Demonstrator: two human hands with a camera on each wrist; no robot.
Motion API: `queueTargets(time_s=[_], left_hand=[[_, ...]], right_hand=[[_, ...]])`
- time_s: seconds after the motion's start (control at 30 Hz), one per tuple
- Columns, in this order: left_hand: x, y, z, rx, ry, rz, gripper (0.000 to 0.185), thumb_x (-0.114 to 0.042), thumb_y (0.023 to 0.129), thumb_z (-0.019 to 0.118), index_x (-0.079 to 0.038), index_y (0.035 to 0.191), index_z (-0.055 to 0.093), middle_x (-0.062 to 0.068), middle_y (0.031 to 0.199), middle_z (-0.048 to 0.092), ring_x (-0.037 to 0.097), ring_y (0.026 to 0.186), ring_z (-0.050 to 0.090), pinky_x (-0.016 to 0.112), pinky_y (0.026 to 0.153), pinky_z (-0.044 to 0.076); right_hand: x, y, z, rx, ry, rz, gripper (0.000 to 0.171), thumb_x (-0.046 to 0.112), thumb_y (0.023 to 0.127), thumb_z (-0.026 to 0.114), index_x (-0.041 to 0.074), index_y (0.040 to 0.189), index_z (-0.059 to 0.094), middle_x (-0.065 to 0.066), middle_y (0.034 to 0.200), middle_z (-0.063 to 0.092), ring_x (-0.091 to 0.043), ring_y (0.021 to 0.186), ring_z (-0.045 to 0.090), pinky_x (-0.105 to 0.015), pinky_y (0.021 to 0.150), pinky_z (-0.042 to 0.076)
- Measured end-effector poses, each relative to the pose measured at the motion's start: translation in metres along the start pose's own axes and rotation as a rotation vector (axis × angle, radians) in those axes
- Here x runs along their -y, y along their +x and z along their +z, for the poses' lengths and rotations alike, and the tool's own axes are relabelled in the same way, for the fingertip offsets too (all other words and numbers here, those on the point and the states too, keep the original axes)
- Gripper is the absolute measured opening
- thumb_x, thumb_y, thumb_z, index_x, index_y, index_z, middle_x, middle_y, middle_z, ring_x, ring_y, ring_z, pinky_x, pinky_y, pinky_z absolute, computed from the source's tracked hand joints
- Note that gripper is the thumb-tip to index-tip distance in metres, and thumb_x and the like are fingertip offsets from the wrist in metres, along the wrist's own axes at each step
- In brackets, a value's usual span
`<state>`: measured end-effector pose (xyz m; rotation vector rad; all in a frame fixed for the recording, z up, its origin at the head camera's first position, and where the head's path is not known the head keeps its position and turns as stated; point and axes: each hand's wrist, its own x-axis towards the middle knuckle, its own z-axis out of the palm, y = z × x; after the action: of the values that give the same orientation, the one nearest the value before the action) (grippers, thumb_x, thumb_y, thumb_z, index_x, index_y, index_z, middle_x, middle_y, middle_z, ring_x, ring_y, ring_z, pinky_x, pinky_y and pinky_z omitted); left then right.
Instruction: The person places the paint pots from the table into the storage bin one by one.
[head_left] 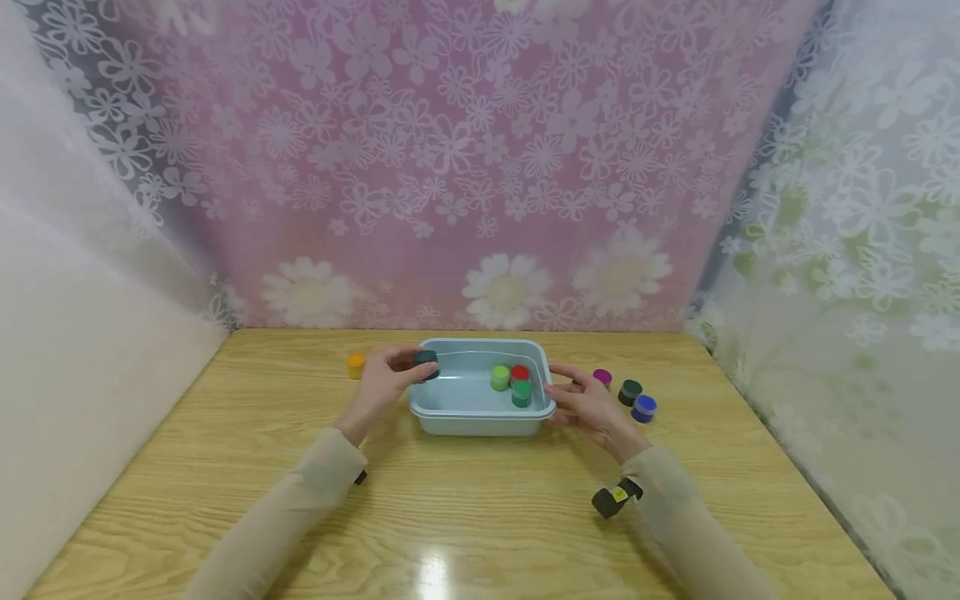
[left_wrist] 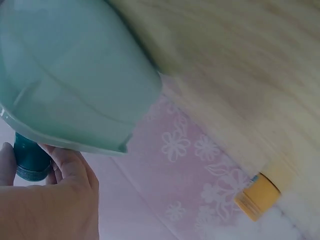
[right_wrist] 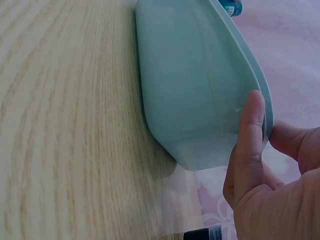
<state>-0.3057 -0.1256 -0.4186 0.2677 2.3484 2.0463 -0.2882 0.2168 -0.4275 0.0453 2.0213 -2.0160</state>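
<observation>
A pale blue-green tub stands mid-table with a light green jar, a red jar and a green jar inside. My left hand pinches a dark teal jar just above the tub's left rim; the left wrist view shows that teal jar in my fingers under the tub. My right hand grips the right rim, the thumb pressed on the tub's wall and a finger behind the rim.
An orange jar sits left of the tub. A magenta jar, a dark green jar and a blue jar stand to its right, near my right hand. Flowered curtains enclose the wooden table on three sides.
</observation>
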Motion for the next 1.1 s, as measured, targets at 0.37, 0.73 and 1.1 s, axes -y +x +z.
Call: queueTargets(time_s=[0.37, 0.73, 1.1], left_hand=[[-0.009, 0.004, 0.025, 0.057, 0.054, 0.068, 0.043, -0.026, 0.086, 0.077, -0.011, 0.125, 0.065, 0.012, 0.11, 0.069, 0.027, 0.094, 0.068, 0.046, 0.087, 0.059], [-0.007, 0.013, 0.043, 0.08, 0.144, 0.093, 0.032, -0.028, 0.083, 0.08, -0.016, 0.112, 0.07, 0.004, 0.097, 0.072, 0.026, 0.087, 0.07, 0.049, 0.084, 0.059], [-0.016, 0.021, 0.063, 0.145, 0.283, 0.015, 0.032, -0.019, 0.083, 0.079, -0.01, 0.113, 0.07, 0.005, 0.104, 0.069, 0.019, 0.095, 0.067, 0.032, 0.078, 0.059]], right_hand=[[-0.001, 0.0, 0.0, -0.012, 0.02, 0.008, 0.062, 0.014, 0.096, 0.065, 0.012, 0.151, 0.036, -0.027, 0.135, 0.052, -0.028, 0.104, 0.067, -0.034, 0.075, 0.062], [-0.002, 0.001, -0.001, -0.015, 0.015, 0.011, 0.063, 0.015, 0.095, 0.066, 0.012, 0.151, 0.036, -0.029, 0.139, 0.049, -0.029, 0.106, 0.066, -0.031, 0.072, 0.063], [0.0, 0.001, 0.0, -0.013, 0.004, 0.01, 0.063, 0.014, 0.096, 0.064, 0.011, 0.151, 0.035, -0.029, 0.139, 0.049, -0.029, 0.107, 0.066, -0.031, 0.072, 0.063]])
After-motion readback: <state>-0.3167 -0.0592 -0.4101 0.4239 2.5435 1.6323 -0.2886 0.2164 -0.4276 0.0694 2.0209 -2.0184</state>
